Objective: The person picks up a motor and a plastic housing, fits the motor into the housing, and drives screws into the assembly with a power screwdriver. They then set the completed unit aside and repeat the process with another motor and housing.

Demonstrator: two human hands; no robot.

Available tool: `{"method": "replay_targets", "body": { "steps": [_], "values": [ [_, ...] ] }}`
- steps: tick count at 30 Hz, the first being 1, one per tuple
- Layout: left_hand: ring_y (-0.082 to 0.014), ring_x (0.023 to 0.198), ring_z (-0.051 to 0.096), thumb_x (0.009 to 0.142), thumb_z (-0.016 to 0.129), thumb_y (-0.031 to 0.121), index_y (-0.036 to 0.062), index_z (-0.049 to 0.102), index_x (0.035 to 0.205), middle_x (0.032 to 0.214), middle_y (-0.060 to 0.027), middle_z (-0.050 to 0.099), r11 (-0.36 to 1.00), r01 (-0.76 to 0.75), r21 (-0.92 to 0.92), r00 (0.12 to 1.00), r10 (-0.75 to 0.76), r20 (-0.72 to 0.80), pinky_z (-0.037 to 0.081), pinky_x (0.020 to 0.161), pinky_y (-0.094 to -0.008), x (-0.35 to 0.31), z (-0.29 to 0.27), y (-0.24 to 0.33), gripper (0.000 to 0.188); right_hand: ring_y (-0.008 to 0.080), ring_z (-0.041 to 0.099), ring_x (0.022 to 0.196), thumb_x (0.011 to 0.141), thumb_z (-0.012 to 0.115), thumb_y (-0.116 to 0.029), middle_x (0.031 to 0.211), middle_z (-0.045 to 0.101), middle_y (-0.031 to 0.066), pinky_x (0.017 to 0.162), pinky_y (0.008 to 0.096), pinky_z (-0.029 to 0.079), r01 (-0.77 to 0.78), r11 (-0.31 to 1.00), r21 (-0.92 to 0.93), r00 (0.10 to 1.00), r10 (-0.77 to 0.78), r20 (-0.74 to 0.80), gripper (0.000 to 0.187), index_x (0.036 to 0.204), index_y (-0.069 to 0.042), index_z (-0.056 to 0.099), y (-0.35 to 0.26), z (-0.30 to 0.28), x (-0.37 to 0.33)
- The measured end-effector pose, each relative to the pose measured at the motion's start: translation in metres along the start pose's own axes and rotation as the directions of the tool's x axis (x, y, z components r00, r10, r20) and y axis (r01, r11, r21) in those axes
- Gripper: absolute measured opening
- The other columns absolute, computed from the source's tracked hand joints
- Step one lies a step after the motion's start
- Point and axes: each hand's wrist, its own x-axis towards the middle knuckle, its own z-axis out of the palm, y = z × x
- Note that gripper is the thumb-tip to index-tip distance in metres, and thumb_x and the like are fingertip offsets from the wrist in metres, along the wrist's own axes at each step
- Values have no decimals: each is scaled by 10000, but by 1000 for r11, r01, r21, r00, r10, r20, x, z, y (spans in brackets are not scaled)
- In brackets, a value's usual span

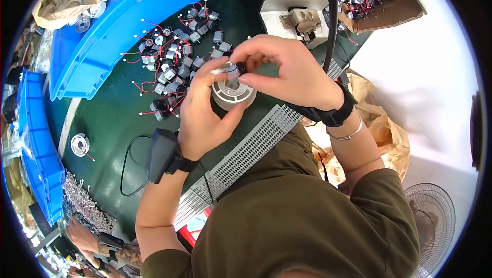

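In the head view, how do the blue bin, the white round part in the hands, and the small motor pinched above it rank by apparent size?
1. Blue bin, the largest by far.
2. White round part.
3. Small motor, the smallest.

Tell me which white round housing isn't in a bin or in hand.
The lone white round housing lying on the green table at the left, beside the blue bin; another sits in the left hand.

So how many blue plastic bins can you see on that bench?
2. One large blue bin lies at the upper left; a second blue bin runs along the left edge. Others may be hidden outside the view.
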Motion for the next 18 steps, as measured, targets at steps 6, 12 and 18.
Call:
{"method": "replay_targets", "body": {
  "steps": [6, 12, 18],
  "values": [
    [-342, 1102, 528, 630, 791, 68, 25, 436, 1149, 1185, -179, 538, 988, 127, -92, 992, -126, 9, 425, 923, -384, -9, 0, 1, 631, 104, 569, 811, 775, 651, 31, 977, 590, 55, 743, 234, 476, 44, 988, -145, 999, -39, 37, 258, 1024, -6, 598, -8, -5, 2],
    [-337, 1070, 498, 601, 811, 117, -4, 454, 1143, 1117, -156, 517, 989, 12, 151, 1000, -11, -11, 420, 882, -410, 8, -1, 17, 660, 104, 556, 794, 752, 687, 6, 926, 598, 44, 727, 237, 470, -4, 994, -107, 1000, 1, -30, 272, 1010, -4, 601, -8, -7, -4],
    [-360, 1146, 478, 633, 803, 184, -22, 392, 1250, 1247, -211, 464, 989, 129, 71, 988, -135, 79, 401, 945, -402, 2, -3, 0, 769, 162, 550, 652, 706, 715, -27, 840, 588, 53, 611, 264, 467, 81, 961, -264, 996, -86, -9, 240, 911, -38, 592, 0, 9, -4]
  ]
}}
